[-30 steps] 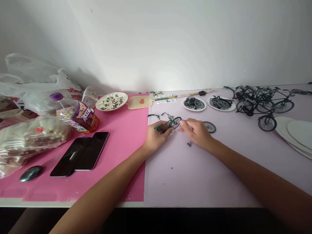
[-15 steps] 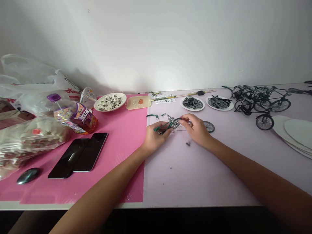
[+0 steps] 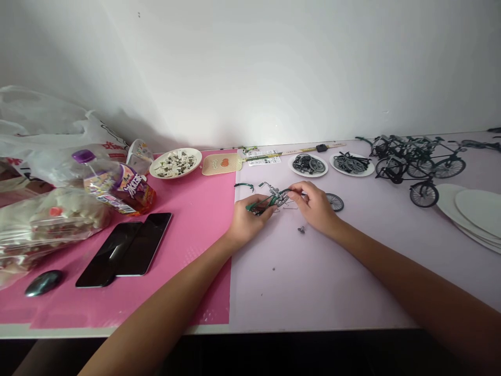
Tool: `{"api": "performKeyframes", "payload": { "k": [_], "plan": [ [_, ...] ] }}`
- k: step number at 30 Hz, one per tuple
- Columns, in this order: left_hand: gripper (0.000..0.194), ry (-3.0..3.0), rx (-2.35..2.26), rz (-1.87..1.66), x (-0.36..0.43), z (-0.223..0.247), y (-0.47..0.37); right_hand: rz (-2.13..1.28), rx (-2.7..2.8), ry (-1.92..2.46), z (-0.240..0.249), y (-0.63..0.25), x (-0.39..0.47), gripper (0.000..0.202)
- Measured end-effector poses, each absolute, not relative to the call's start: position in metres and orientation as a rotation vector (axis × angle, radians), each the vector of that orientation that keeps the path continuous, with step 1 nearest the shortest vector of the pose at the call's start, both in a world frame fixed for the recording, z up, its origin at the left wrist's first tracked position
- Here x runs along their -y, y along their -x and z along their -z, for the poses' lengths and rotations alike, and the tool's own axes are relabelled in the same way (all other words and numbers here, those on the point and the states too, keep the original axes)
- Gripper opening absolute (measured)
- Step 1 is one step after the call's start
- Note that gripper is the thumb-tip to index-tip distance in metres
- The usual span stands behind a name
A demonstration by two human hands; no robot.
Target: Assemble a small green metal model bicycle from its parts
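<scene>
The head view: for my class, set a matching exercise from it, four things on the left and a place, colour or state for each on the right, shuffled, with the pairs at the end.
Things
1. green toy bicycle
2. drink bottle
3. two phones
4. plates

Descriptions
A. white and stacked at the table's right side
B. gripped by the left hand
C. dark screens facing up
D. closed with a purple cap

Pairs: 1-B, 2-D, 3-C, 4-A
</scene>
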State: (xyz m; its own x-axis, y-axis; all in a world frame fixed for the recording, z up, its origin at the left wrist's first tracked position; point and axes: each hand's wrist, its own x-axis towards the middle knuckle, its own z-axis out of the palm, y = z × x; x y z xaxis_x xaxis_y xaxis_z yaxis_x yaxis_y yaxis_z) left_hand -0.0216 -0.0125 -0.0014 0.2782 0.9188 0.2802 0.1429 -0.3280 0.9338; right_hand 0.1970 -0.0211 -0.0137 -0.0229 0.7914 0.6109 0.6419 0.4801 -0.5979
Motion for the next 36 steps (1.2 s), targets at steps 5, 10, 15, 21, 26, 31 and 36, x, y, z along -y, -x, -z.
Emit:
{"api": "performKeyframes", "payload": {
  "k": [5,10,15,21,26,31,36],
  "plan": [
    [0.021,-1.673,-0.979,-1.137,0.013,0.001,0.021,-0.167,1.739,1.228,0.014,-0.198,0.021,0.018],
    [0.021,-1.678,-0.984,-1.134,0.013,0.001,0.021,-0.161,1.737,1.233,0.014,-0.198,0.021,0.019],
    [0.02,-1.684,-0.985,-1.138,0.013,0.0,0.021,-0.159,1.733,1.227,0.015,-0.198,0.021,0.02],
    [0.021,-1.672,-0.995,-1.149,0.012,-0.001,0.022,-0.207,1.674,1.246,0.01,-0.194,0.024,0.023],
    [0.017,-1.667,-1.018,-1.216,0.01,-0.003,0.023,-0.192,1.767,1.245,0.0,-0.191,0.031,0.022],
    [0.016,-1.675,-1.008,-1.206,0.011,-0.003,0.023,-0.216,1.928,1.197,0.002,-0.19,0.033,0.015],
    [0.018,-1.686,-1.006,-1.189,0.011,-0.001,0.022,-0.188,1.941,1.176,0.003,-0.189,0.031,0.014]
  ]
}}
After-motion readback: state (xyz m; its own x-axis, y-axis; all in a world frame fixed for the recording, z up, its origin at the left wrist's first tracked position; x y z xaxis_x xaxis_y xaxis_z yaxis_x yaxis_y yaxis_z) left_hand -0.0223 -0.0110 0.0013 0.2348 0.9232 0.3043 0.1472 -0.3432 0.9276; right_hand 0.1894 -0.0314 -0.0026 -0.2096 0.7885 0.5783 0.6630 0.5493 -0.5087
